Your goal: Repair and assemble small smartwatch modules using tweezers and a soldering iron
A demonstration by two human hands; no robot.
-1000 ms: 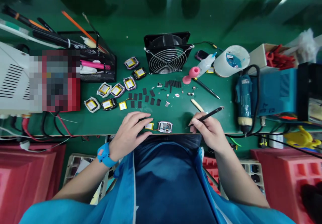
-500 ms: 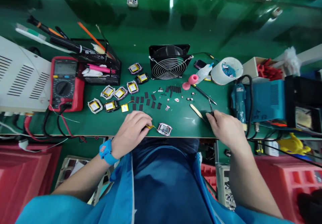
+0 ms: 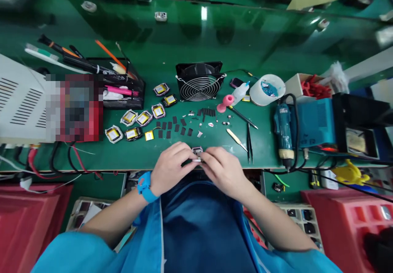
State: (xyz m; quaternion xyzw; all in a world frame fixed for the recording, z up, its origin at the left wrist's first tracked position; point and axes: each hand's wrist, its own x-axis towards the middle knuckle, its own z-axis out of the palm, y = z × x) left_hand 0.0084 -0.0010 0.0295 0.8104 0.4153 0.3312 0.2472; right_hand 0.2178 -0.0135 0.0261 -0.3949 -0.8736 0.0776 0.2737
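Note:
My left hand (image 3: 172, 164) and my right hand (image 3: 225, 170) meet at the bench's front edge. Both have their fingertips closed on a small flat piece with a pale edge (image 3: 197, 160). Its kind is hard to make out, as the fingers cover most of it. Just beyond the fingertips shows an opened smartwatch case (image 3: 197, 150), partly hidden; whether the fingers touch it, I cannot tell. Black tweezers (image 3: 249, 144) lie to the right of my right hand, beside a pale-handled tool (image 3: 236, 139). Several black rectangular pads (image 3: 168, 125) and a small yellow battery (image 3: 149, 135) lie beyond my left hand.
Several watch cases with batteries (image 3: 144, 118) lie at left. A black fan (image 3: 200, 82) stands at the back, near a white tub (image 3: 267, 89) and a pink-topped bottle (image 3: 240, 93). A teal electric screwdriver (image 3: 283, 131) is at right, an organizer (image 3: 124, 89) at left.
My right hand has put down the tweezers and moved left to join my left hand. My left hand has shifted right, and both now finger the small piece near the watch case.

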